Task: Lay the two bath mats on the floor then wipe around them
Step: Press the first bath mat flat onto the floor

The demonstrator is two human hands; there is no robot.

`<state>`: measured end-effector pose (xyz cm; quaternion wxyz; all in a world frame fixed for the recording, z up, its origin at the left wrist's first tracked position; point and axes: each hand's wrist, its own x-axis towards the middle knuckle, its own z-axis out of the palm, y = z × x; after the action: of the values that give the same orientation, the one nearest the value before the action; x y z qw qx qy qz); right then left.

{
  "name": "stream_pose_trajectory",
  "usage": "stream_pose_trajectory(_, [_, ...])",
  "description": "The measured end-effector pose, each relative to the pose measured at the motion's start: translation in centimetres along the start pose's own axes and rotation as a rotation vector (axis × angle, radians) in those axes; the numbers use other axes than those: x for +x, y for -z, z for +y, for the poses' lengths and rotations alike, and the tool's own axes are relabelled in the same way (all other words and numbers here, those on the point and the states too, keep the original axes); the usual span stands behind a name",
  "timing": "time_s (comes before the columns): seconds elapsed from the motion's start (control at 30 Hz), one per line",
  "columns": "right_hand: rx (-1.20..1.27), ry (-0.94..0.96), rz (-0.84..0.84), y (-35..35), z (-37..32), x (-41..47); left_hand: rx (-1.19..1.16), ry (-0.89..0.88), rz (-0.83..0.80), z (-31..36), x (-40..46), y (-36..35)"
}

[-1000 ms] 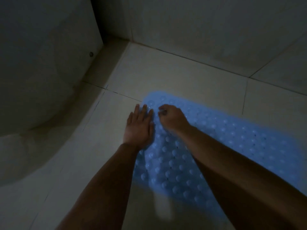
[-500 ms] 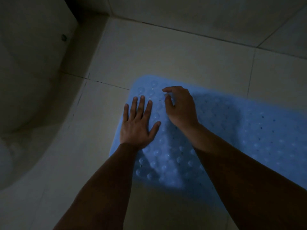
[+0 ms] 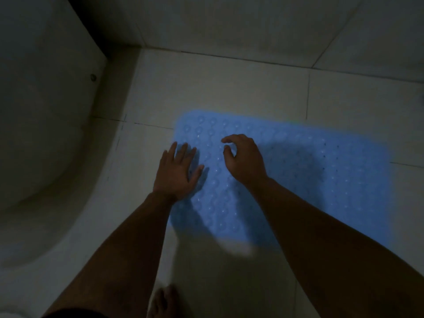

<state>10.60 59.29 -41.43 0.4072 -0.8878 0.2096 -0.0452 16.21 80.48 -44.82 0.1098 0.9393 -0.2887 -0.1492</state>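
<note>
The left hand (image 3: 176,173) lies flat, fingers straight and spread, its grip slack on nothing, pressing the near-left end of the pale blue rubber bath mat with rows of raised round bumps (image 3: 298,175). The right hand (image 3: 244,157) hovers just beside it over the same end, fingers loosely curled, thumb and forefinger close but pinching nothing that shows; whether its fingertips touch the mat is hard to tell in the dim light. The mat lies spread on the pale tiled floor (image 3: 229,88), its left end near the curved white base of a bathroom fixture (image 3: 46,134), its far edge well short of the wall. A bare foot (image 3: 164,302) shows at the bottom edge. This looks like the smoothing-down of the first mat. Only one mat is visible, so the next move likely calls for fetching the second and laying it alongside before any wiping.
</note>
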Motion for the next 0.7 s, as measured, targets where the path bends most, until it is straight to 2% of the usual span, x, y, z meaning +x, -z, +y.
stream_pose_trajectory(0.13, [-0.019,0.032,0.007,-1.1,0.1,-0.2,0.019,-0.028,-0.045,-0.2,-1.3,-3.7])
stream_pose_trajectory(0.27, [-0.03,0.089,0.051,-3.1,1.2,0.3,0.133,0.011,0.029,0.7,-1.1,-6.3])
stream_pose_trajectory(0.5, [0.027,0.162,0.074,-5.6,2.3,1.9,0.139,-0.02,0.122,0.1,-1.4,-7.3])
stream_pose_trajectory(0.7, [-0.001,0.154,0.078,-5.3,2.8,1.2,0.124,-0.023,0.078,-0.2,-1.1,-7.5])
